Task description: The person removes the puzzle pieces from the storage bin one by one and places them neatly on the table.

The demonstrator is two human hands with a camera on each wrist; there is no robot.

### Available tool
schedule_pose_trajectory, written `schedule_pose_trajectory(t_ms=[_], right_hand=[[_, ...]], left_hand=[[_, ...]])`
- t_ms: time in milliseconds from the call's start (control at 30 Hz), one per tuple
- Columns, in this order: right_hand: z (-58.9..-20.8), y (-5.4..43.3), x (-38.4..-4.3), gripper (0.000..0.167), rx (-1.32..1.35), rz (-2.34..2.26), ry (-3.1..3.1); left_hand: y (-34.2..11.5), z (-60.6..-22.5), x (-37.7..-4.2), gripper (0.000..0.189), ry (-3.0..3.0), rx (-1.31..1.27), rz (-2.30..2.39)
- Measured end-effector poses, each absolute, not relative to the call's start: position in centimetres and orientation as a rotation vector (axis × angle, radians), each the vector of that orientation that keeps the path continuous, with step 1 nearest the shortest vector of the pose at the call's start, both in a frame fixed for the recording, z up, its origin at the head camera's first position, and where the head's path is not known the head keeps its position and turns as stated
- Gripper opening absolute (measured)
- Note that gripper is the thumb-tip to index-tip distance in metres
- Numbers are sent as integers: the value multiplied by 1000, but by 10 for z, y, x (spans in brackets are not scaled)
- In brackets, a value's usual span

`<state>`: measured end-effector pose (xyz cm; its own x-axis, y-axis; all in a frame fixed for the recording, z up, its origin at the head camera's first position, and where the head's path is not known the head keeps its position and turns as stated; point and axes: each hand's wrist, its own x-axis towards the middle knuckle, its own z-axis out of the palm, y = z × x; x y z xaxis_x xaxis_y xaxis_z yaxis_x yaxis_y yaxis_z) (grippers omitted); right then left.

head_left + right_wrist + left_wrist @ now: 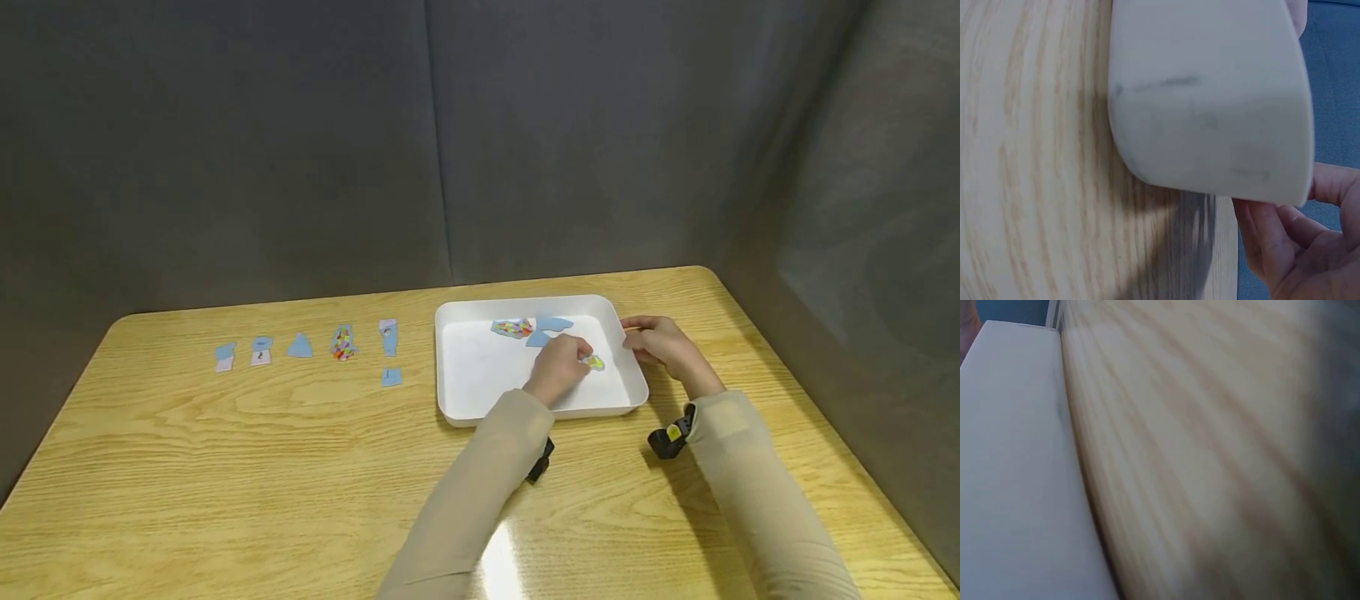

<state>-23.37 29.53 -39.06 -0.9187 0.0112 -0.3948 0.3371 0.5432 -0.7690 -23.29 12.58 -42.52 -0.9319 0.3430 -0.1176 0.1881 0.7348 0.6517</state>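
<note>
The left hand (558, 367) has curled fingers, the yellow piece (597, 363) at their tips; whether they pinch it, I cannot tell. The right hand (667, 346) grips the tray (472, 375) between thumb and fingers.

This is a screened-off workspace, building type unclear. Dark grey fabric panels (240, 150) stand behind and beside a wood-grain table (300, 483).

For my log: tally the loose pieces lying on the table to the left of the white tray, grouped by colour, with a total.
Blue-and-pink pieces: 3
Blue pieces without pink: 2
Multicoloured patterned piece: 1
Total: 6
</note>
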Motion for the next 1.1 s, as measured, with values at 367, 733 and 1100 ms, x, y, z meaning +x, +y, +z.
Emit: schedule_pose_trajectory(t_ms=[367, 733, 1100], right_hand=[[-392, 296, -233, 54, 283, -1316, 2451], [-392, 295, -232, 55, 282, -1298, 2450], [-393, 294, -233, 55, 269, -1325, 2455]], left_hand=[[121, -421, -229, 26, 2655, 495, 947], [115, -416, -228, 17, 2552, 551, 1152], [90, -386, -226, 24, 2194, 429, 1628]])
